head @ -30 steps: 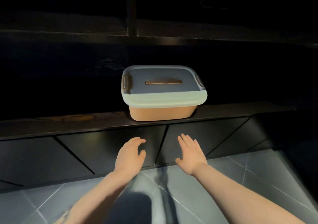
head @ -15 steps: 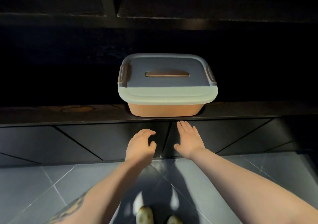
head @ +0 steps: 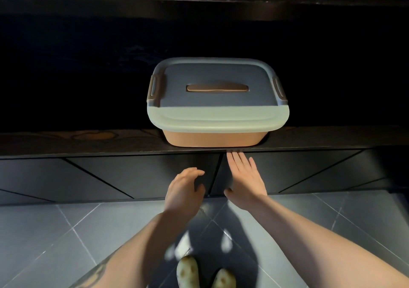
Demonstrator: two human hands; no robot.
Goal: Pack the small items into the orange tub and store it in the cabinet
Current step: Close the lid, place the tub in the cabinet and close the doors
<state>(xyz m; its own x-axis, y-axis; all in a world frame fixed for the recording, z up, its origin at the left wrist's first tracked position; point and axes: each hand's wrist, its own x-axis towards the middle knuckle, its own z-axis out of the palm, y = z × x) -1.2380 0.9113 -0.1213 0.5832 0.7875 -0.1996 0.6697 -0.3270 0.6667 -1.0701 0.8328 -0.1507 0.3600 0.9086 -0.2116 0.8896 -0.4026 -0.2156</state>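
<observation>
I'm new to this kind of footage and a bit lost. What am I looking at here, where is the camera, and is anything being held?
The one picture comes from a camera worn on a person's head, looking forward and down. No machine: these are bare arms. An orange tub with its pale lid on sits on a dark shelf of the cabinet. Below it are dark cabinet doors. The left hand is loosely curled and holds nothing. The right hand has straight fingers reaching toward the shelf edge; whether they touch is unclear. Shoes show on the tiled floor.
</observation>
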